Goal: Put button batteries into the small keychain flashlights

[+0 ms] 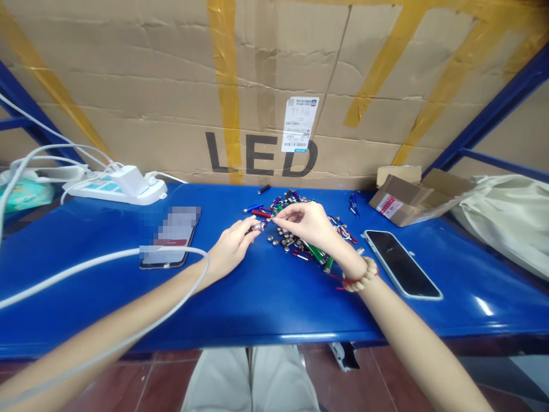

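Partly cut off at the left edge lies a teal packet (30, 195); a mosaic blurs much of the left phone (174, 257), and a white cable (86, 266) crosses before the left forearm. The left hand (231, 245) hides most of the tube (258, 227), the right hand (309, 222) covers part of the pile (314, 252), and a pale bag (510, 217) runs out of frame at right. What shows of the tube is dark, with a shiny silver end pointing right. It sits gripped between the left hand's thumb and fingers, just left of the right fingertips. The right hand pinches a tiny piece (273, 218), too small to identify, near that end. The pile, loose parts in red, green, blue and silver, spreads on the blue table (266, 312) around the right hand.
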A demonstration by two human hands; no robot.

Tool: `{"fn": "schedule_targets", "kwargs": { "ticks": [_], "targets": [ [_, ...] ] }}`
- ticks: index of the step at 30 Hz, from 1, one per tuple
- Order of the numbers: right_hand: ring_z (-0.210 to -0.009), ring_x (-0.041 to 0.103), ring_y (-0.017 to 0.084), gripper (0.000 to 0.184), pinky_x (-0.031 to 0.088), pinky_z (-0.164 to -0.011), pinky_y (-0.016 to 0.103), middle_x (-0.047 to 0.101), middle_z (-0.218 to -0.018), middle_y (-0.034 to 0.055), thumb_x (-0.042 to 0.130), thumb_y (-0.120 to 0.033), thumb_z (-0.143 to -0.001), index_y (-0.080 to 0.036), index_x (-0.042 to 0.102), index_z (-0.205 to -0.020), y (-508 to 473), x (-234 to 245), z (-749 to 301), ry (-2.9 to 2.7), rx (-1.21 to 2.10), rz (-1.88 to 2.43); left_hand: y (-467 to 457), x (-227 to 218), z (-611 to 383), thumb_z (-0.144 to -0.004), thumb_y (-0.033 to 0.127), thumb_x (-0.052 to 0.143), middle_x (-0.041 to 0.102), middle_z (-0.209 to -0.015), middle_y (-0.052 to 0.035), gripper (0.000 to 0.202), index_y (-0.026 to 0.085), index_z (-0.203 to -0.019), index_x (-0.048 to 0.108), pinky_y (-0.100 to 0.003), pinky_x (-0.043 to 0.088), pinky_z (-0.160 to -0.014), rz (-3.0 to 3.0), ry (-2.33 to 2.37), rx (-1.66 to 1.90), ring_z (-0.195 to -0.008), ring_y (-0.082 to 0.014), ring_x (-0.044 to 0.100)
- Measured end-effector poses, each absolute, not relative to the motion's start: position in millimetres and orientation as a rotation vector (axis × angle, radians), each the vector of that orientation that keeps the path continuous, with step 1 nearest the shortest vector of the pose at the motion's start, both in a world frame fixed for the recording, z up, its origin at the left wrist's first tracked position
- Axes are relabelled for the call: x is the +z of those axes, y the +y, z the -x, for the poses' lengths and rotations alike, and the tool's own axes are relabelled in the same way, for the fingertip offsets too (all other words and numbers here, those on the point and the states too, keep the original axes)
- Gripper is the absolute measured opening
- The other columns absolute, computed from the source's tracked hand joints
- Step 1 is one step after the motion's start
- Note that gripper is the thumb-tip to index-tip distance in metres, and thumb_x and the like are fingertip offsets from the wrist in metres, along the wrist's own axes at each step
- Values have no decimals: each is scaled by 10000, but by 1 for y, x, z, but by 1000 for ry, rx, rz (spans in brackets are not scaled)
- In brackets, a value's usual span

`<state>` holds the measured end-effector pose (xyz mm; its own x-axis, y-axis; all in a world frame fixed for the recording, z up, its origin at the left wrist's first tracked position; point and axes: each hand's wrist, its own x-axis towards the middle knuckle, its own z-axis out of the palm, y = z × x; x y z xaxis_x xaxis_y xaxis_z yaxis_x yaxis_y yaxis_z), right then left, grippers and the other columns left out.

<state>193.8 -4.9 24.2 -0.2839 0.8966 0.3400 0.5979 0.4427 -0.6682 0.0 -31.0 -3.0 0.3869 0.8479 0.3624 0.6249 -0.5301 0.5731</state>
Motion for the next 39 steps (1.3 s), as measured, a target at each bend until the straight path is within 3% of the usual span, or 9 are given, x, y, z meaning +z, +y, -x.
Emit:
{"fn": "schedule_targets", "kwargs": {
  "ticks": [5, 17, 22, 27, 32, 35, 39],
  "targets": [
    [-610, 601, 121, 219, 455, -546, 207, 696, -717, 41, 622, -331, -745, -131, 701, -787, -16, 30, -186, -2024, 771, 1079, -31, -3, 1, -905, 217, 319, 588, -840, -40, 206, 174, -921, 520, -281, 424, -757, -2363, 1268, 898, -809, -171, 541],
    [-648, 617, 128, 174, 446, -549, 207, 692, -722, 37, 630, -307, -750, -146, 693, -758, -20, 32, -184, -2084, 716, 1042, -26, -11, 9, -905, 259, 380, 626, -1131, -83, 271, 156, -1056, 580, -301, 399, -966, -2422, 1129, 940, -1075, -198, 558],
    [-580, 580, 100, 185, 436, -553, 203, 676, -742, 20, 607, -331, -782, -156, 659, -813, -19, 31, -187, -2187, 626, 992, -25, -11, 13, -903, 267, 379, 654, -1094, -63, 288, 173, -1064, 597, -281, 433, -933, -2462, 1081, 882, -1046, -191, 586],
    [-749, 588, 127, 181, 427, -721, 231, 653, -823, 43, 497, -273, -873, -164, 628, -814, -21, 31, -190, -2466, 351, 844, -28, -11, 15, -905, 282, 375, 652, -1103, -70, 298, 166, -1069, 595, -267, 445, -914, -2533, 1046, 853, -1010, -181, 605],
    [-675, 552, 132, 257, 411, -684, 240, 621, -723, 53, 443, -228, -892, -147, 616, -720, -25, 27, -187, -2626, 293, 833, -32, -13, 16, -905, 257, 349, 671, -1003, -62, 285, 180, -1027, 595, -252, 481, -820, -2621, 1031, 755, -922, -169, 625],
    [-642, 536, 115, 274, 406, -689, 233, 605, -677, 30, 450, -240, -888, -151, 604, -679, -25, 24, -185, -2578, 424, 817, -33, -13, 16, -899, 249, 346, 670, -930, -60, 277, 188, -977, 605, -244, 491, -769, -2678, 1035, 742, -851, -162, 630],
    [-504, 480, 73, 313, 391, -543, 190, 534, -563, -22, 440, -317, -884, -148, 590, -668, -22, 21, -183, -2342, 951, 878, -33, -11, 15, -897, 249, 353, 672, -912, -65, 273, 181, -955, 611, -255, 490, -770, -2673, 1077, 830, -836, -166, 632]
  ]
}}
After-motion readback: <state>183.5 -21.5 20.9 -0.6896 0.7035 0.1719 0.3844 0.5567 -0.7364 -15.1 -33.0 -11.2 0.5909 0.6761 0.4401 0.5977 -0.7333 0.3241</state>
